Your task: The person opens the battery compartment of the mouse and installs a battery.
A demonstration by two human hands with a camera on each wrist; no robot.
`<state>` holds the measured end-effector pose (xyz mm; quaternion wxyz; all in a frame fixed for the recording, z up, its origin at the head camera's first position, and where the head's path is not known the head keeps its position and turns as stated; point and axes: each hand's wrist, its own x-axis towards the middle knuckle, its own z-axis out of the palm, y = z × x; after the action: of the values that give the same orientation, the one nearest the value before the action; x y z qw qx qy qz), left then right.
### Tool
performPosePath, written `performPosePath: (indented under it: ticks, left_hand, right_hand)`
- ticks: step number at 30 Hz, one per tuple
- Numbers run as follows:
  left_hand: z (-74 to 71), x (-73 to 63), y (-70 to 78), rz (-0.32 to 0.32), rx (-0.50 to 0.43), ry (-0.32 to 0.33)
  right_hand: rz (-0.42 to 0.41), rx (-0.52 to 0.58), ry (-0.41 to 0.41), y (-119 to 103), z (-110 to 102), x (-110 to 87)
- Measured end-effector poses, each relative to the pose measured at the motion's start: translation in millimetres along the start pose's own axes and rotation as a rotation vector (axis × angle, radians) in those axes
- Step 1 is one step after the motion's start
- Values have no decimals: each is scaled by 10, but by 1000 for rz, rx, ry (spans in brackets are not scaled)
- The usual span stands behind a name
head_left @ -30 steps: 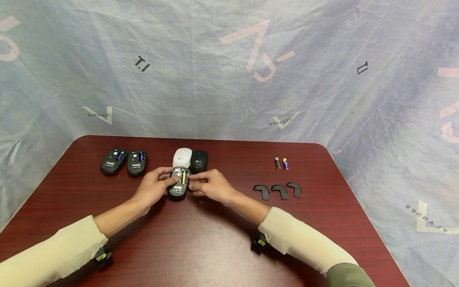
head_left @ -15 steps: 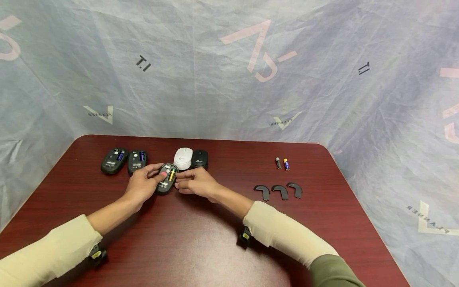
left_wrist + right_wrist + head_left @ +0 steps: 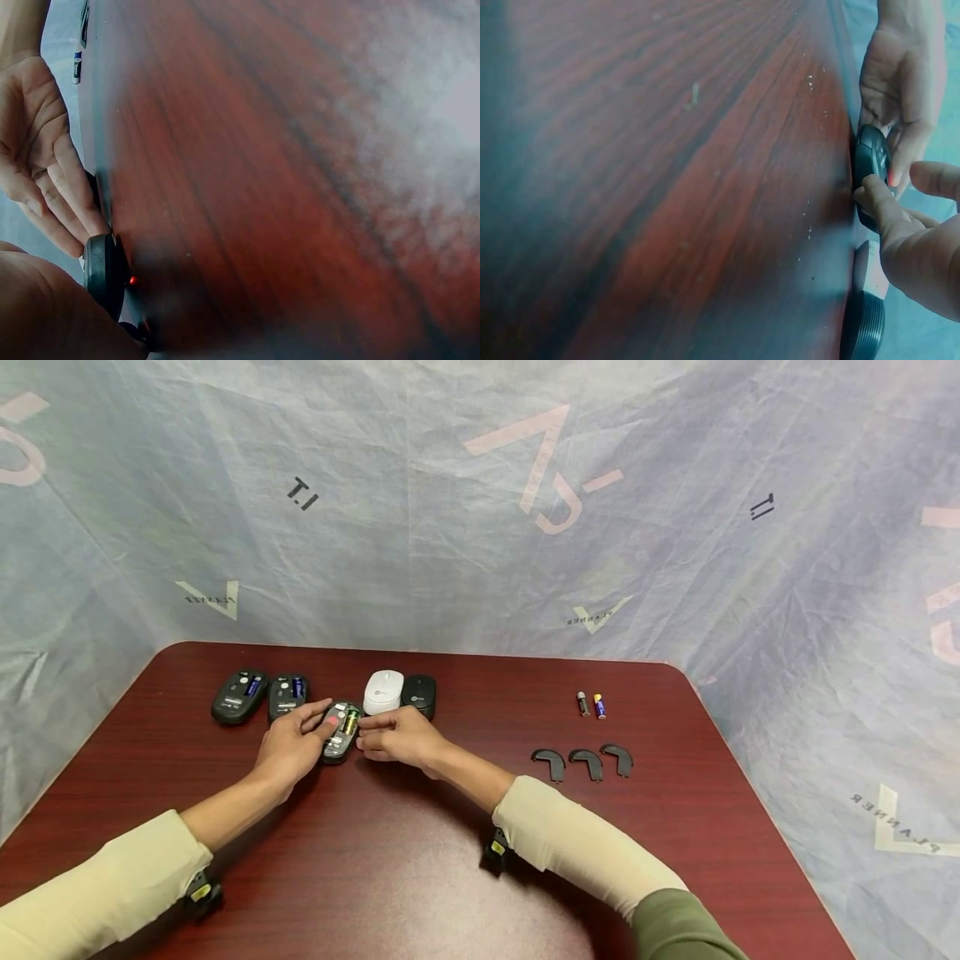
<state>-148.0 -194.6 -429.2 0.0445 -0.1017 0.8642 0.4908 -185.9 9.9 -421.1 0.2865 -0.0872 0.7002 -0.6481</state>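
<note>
Table (image 3: pixel 420 868): dark red, wood-grained. At left, two black mice (image 3: pixel 231 703) (image 3: pixel 282 697) lie underside up; mid-table, a white mouse (image 3: pixel 383 692) and dark mouse (image 3: pixel 420 695) sit side by side. At right, two batteries (image 3: pixel 582 703) (image 3: pixel 600 707) beyond three black covers (image 3: pixel 553 764) (image 3: pixel 590 764) (image 3: pixel 622 760).

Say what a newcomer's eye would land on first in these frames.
Probably the two hands left of the table's middle: the left hand holds an upturned black mouse, a green-and-gold battery in its open slot, with the right hand at its right edge. Next, the white mouse just beyond them, bright against the dark red wood. Over on the right, three dark hook-shaped pieces lie nearer the person than two loose batteries.
</note>
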Motion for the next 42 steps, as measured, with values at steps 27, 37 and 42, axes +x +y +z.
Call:
performPosePath:
  ticks: [27,37,42]
  left_hand:
    - [31,47,4,-90,0,114]
    - [46,209,41,-50,-138,64]
    - [39,236,26,-48,-143,77]
  right_hand:
    - [-11,-136,32,-94,139,128]
    - [-67,-269,157,-116,272,191]
    - [-66,-237,175,-138,368,240]
